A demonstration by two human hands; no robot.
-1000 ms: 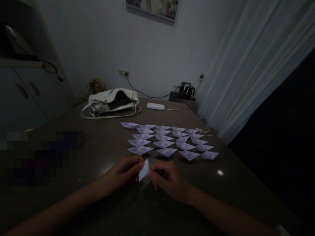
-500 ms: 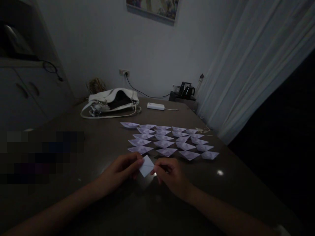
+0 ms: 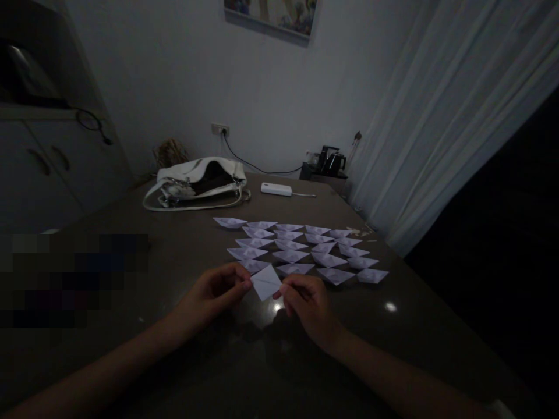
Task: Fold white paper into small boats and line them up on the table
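Observation:
A small folded white paper [image 3: 266, 282], diamond-shaped, is held just above the dark table [image 3: 183, 244] between both my hands. My left hand [image 3: 209, 295] pinches its left corner and my right hand [image 3: 305, 302] pinches its right corner. Just beyond the paper lie several folded paper boats [image 3: 301, 247] in rows on the table; the nearest row is partly hidden behind the held paper.
A white handbag [image 3: 198, 180] lies at the far left of the table. A white power bank [image 3: 276, 188] with a cable sits at the far middle. A cabinet stands on the left, a curtain [image 3: 441, 122] on the right, and a blurred patch at the left edge.
Both hands rose slightly and moved away from me with the paper. The paper turned from edge-on to a flat diamond facing up.

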